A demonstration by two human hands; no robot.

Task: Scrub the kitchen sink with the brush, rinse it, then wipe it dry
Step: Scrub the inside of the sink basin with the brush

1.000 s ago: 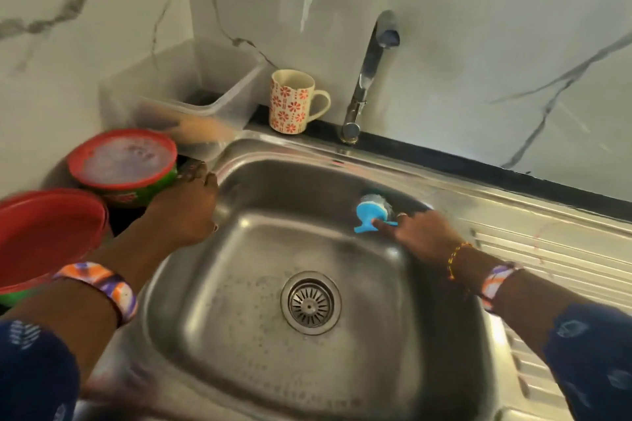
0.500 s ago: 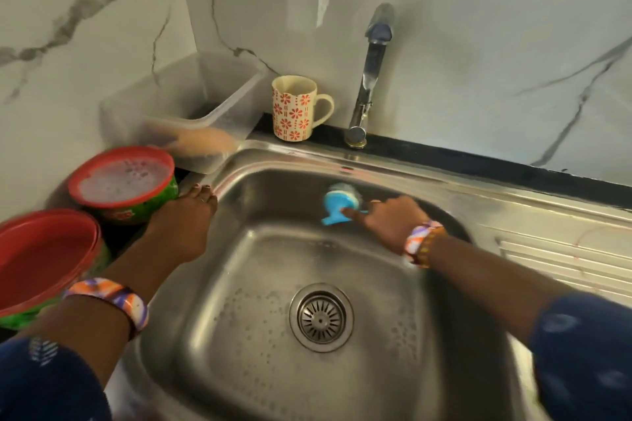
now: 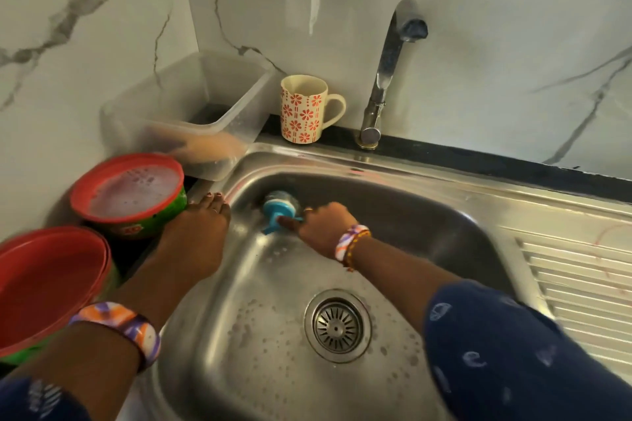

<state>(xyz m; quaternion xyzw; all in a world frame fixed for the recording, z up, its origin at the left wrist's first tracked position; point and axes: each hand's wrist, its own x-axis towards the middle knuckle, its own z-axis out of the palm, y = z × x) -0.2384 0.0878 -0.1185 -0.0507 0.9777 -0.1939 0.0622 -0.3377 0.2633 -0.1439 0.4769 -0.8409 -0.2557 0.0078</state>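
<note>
The steel sink fills the middle of the view, with soapy droplets on its floor around the drain. My right hand grips a small blue brush and presses its bristles against the back wall of the basin, near the back left corner. My left hand rests flat on the sink's left rim, fingers straight, holding nothing. The tap stands behind the sink with no water running.
A floral mug stands on the dark ledge beside the tap. A clear plastic tub sits at the back left. A red-rimmed bowl of soapy water and a red bowl stand left of the sink. The ribbed drainboard lies right.
My right hand has slid the brush leftward along the sink's back wall, from the middle toward the back left corner. My left hand stays on the rim.
</note>
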